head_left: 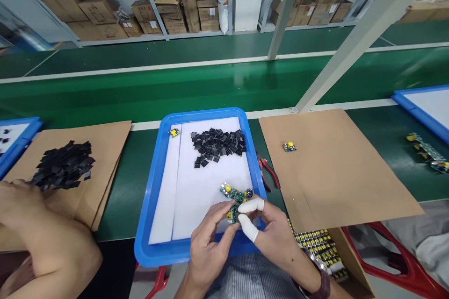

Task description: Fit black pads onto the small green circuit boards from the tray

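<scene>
Between thumb and fingers, my left hand (212, 240) grips a small green circuit board (233, 215) with a yellow part. My right hand (266, 224), wearing white finger cots on thumb and forefinger, pinches a small black piece against that board's right side. Just beyond my fingertips, more circuit boards (234, 193) lie over the near right part of a blue tray (144, 217). A pile of black square pieces (218, 144) covers the far part of the tray's white sheet. One small board (174, 132) sits in the tray's far left corner.
Red-handled pliers (268, 174) lie beside the tray. Right of them, cardboard (336, 173) bears one board (289, 146). A box (356, 261) of boards stands below. At left, another person's arm (52, 238) reaches to a black pile (65, 166). A slanted metal post (351, 51) rises behind.
</scene>
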`<state>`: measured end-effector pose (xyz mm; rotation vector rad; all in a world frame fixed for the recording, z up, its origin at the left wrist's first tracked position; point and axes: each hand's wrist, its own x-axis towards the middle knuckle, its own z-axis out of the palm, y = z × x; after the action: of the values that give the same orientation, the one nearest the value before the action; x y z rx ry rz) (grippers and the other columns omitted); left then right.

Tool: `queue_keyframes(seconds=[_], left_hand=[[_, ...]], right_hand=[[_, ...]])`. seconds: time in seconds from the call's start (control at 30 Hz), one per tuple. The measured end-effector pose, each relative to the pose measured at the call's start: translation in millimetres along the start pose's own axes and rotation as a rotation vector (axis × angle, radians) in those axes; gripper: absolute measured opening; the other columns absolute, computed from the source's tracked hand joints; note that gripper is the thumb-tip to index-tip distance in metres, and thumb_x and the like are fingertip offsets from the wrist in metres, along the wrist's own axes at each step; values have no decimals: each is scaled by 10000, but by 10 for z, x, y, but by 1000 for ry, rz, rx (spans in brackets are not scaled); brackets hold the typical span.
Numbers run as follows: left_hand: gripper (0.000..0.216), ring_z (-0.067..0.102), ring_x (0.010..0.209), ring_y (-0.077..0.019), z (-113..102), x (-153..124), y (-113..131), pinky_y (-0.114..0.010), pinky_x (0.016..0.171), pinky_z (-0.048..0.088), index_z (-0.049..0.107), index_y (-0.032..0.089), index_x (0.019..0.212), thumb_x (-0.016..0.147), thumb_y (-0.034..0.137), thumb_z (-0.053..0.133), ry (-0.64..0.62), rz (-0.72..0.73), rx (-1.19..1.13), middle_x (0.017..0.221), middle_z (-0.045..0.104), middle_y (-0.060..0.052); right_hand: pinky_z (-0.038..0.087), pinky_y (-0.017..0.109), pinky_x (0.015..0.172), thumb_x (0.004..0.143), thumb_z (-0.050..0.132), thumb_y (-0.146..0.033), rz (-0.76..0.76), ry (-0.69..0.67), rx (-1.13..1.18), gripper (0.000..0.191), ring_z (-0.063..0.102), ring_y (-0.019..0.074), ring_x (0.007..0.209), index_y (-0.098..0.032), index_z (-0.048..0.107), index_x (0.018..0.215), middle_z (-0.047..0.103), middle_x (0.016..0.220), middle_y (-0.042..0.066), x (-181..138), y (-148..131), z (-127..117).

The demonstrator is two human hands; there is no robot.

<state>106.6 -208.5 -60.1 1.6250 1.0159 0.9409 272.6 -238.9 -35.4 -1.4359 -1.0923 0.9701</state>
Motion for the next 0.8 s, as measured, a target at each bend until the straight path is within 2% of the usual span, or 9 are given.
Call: queue_keyframes(seconds=[0.17, 0.33, 0.6, 0.7, 0.8], left_hand=[[389, 701, 1157, -245, -3, 44, 7, -418, 1025, 588, 707, 254, 1228, 885, 71, 718, 20, 157, 53, 1213, 751, -74], [405, 704, 1120, -224, -4, 79, 65, -386, 997, 593, 712, 231, 1224, 876, 24, 713, 9, 229, 109, 1184, 752, -74], [485, 688, 1140, -263, -15, 64, 33, -441, 982, 593, 698, 182, 1266, 847, -63, 681, 8, 352, 144, 1200, 736, -114], [486, 689, 1136, -265, -15, 49, 25, -448, 979, 592, 699, 196, 1265, 850, -56, 680, 14, 336, 138, 1199, 737, -108], [447, 704, 1099, -248, -14, 43, 25, -425, 963, 602, 710, 228, 1234, 857, -13, 708, 28, 261, 98, 1169, 751, -81]], right_hand=[[504, 236, 618, 842, 616, -123, 37, -30, 24, 94, 580, 122, 640, -213, 641, 830, 618, 751, -26, -21, -1, -13], [490, 238, 615, 846, 603, -119, 16, -30, -6, 102, 572, 121, 639, -210, 641, 822, 608, 751, -24, -9, -15, -13], [465, 235, 620, 859, 579, -88, -54, -51, -79, 144, 556, 120, 650, -209, 650, 829, 573, 765, -26, -1, -6, -24], [462, 243, 638, 857, 573, -82, -68, -48, -109, 151, 556, 125, 667, -208, 656, 850, 583, 782, -20, 10, 11, -22], [467, 236, 612, 840, 599, -87, 23, -114, -31, 130, 565, 125, 648, -208, 648, 828, 618, 775, -18, 26, 5, -39]])
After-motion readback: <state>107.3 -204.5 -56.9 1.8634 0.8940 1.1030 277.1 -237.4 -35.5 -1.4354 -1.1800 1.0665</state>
